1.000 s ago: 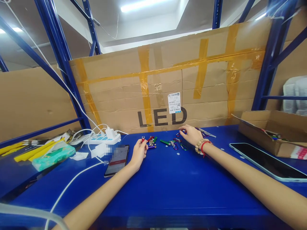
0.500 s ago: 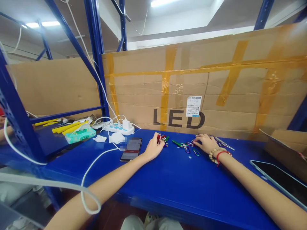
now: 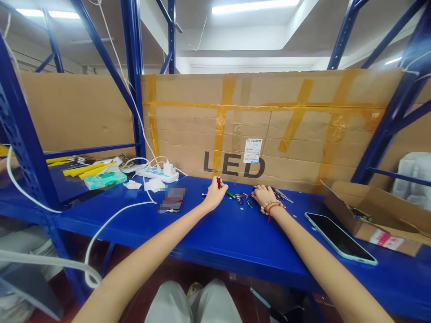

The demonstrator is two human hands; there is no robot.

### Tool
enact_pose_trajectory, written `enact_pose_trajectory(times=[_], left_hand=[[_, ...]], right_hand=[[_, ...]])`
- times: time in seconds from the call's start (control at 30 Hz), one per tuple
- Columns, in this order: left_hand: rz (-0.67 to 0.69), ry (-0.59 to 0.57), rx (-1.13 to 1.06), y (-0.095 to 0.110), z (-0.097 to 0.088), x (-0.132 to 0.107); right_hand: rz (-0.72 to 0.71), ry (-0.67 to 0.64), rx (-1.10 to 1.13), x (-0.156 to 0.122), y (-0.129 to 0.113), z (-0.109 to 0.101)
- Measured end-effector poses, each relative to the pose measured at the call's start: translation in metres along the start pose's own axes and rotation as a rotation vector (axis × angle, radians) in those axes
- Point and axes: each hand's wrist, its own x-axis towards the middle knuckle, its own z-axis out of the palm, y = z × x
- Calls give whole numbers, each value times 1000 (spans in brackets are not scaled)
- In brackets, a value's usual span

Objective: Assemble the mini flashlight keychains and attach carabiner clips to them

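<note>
My left hand (image 3: 215, 195) is closed around a small red object (image 3: 218, 181), whose upper end sticks up past the fingers; its kind is hard to make out. Between my hands lies a loose cluster of small coloured carabiners (image 3: 243, 198), with a slim green piece (image 3: 230, 194) at its left side. Over the right end of that cluster rests my right hand (image 3: 263, 196), fingers curled down to the table. What its fingertips grip is hidden. Right behind that hand lie slim metal tools (image 3: 282, 194).
A phone (image 3: 175, 198) lies left of my left hand, near a white power strip (image 3: 157, 173) and a looping white cable (image 3: 111, 220). To the right are a larger phone or tablet (image 3: 340, 237) and an open cardboard box (image 3: 367, 229). A tall cardboard sheet (image 3: 188, 134) stands behind.
The view has swung right and tilted, bringing the whole box in. My left hand has turned so the red object stands more upright. My right hand stays at the cluster.
</note>
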Motion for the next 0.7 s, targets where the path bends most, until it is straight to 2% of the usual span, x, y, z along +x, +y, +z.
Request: enact_pose_trajectory(times=[0.13, 0.33, 0.43, 0.57, 0.7], left_hand=[[-32, -22, -5, -11, 7, 9], [-134, -45, -84, -23, -2, 8], [-210, -76, -176, -23, 0, 6], [-298, -98, -307, -21, 4, 6], [-367, -141, -408, -20, -1, 8]], right_hand=[[58, 40, 73, -5, 3, -2], [112, 170, 239, -8, -2, -16], [36, 271, 351, -10, -17, -24], [-138, 396, 457, -16, -52, -33], [-306, 450, 469, -22, -79, -37]])
